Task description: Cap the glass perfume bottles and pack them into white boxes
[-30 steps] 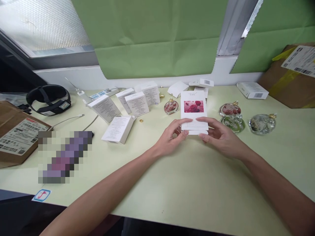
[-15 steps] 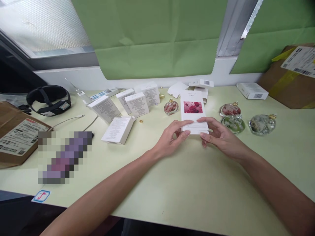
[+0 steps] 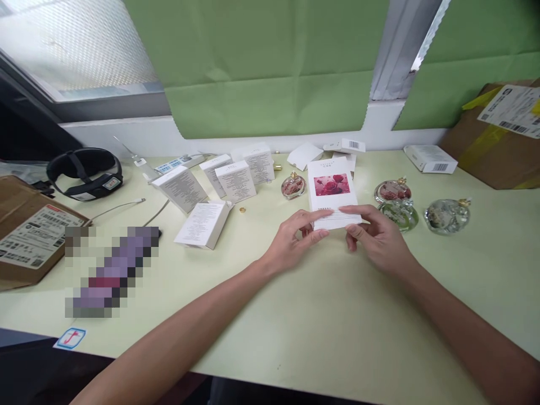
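A white perfume box [image 3: 332, 184] with a pink rose picture lies between my hands, its near end toward me. My left hand [image 3: 295, 233] grips the near left corner, index finger on top and thumb at the end edge. On the near right corner, my right hand [image 3: 375, 233] is closed with its index finger over the top and thumb at the near edge. Just left of the box stands a pink perfume bottle [image 3: 293, 185]. To its right are another pink bottle [image 3: 392, 190], a green bottle [image 3: 399, 215] and a clear bottle [image 3: 447, 216].
Several printed white boxes [image 3: 235, 181] stand at the back left, with one box [image 3: 203, 224] lying nearer. A small gold ring [image 3: 242, 210] lies on the table. Cartons sit at the left [image 3: 37, 230] and right [image 3: 498, 140]. A black headset [image 3: 83, 173] rests at the back left.
The flap at the box's near end, raised between my thumbs before, now looks folded in. The box has tilted slightly, and my right thumb has shifted a little to the right.
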A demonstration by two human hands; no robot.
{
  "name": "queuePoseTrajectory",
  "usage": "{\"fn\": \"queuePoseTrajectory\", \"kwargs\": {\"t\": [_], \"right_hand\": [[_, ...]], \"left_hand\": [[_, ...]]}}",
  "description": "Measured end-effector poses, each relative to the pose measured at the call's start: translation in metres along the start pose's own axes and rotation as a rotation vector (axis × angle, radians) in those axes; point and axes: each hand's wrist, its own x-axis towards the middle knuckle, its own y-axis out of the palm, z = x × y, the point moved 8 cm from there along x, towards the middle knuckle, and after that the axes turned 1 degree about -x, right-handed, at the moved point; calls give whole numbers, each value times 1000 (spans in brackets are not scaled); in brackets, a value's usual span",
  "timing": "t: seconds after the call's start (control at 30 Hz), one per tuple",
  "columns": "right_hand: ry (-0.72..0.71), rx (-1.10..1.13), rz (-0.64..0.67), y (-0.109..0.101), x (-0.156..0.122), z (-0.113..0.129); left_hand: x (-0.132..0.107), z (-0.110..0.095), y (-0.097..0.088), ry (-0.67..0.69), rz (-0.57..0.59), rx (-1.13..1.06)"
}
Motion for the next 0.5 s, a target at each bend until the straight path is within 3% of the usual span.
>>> {"fn": "queuePoseTrajectory", "kwargs": {"t": [0.3,0.4,0.5], "right_hand": [[-26,-96,-90,-2,-4,4],[-33,-171,-53,-1,-4,3],[18,-89,18,3,-3,-2]], "left_hand": [[0,-1,-2,-7,-53,-33],[0,-2,-4,-4,-73,-47],[-1,-7,-3,55,-58,23]]}}
